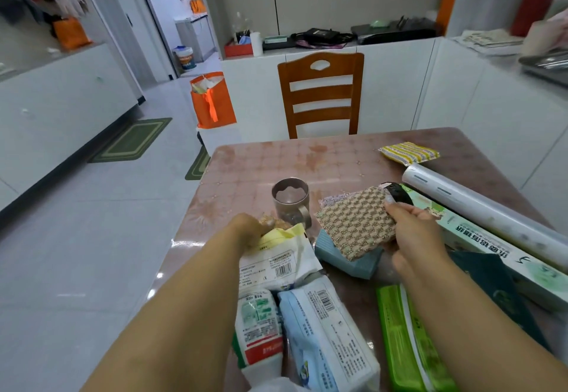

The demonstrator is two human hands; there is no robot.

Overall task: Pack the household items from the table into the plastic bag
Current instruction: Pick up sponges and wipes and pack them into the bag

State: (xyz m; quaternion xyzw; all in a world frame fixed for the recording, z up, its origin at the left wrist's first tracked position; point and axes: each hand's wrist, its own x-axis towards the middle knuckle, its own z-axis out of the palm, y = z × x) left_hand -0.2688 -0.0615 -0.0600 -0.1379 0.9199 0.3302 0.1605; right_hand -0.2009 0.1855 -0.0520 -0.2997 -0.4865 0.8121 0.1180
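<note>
The right hand [412,231] pinches a beige woven scouring cloth [356,222] by its edge, thumb and fingers closed on it, seemingly lifting it clear of the blue-grey sponge block [347,256] beneath; the left hand [249,231] has its fingers clamped on a white-and-yellow crinkled packet [276,262] — probably steadying it. A thin white plastic bag [276,387], barely visible, sits at the near edge of the pink patterned table [261,164]; the near side is crowded, the far side open.

Long box [479,239] — Chinese print (unreadable) — blurred.
</note>
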